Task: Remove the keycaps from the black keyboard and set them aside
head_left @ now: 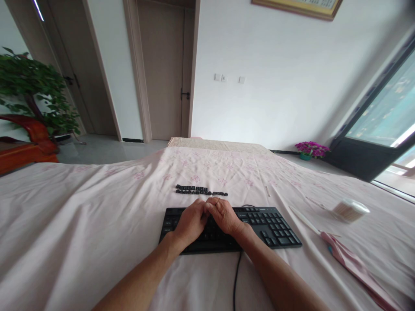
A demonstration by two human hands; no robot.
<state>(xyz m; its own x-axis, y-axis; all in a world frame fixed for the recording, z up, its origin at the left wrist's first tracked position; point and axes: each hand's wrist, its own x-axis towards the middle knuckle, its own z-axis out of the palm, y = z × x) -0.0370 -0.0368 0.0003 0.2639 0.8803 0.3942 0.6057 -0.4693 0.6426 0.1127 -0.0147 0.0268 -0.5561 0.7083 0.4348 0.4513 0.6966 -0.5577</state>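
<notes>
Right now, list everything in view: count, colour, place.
Rectangular plastic keyboard: one, black, centre
Small plastic keycaps: over ten, black, beyond keyboard
Thin cable: one, black, front
Floral cloth: one, pale pink, beneath keyboard
Thin straight sticks: several, pale, cloth's right
Rounded plastic container: one, clear, right
Long fabric piece: one, pink, right
Leafy plant: one, green, far left
Curved wooden chair: one, reddish, left
Panel doors: two, brown, back left
Flat wall plates: three, white, back wall
Framed picture: one, golden, top
Potted flowers: one cluster, magenta, back right
Glazed panel: one, dark, right edge
Left hand: one, bare, over keyboard
Right hand: one, bare, beside left
</notes>
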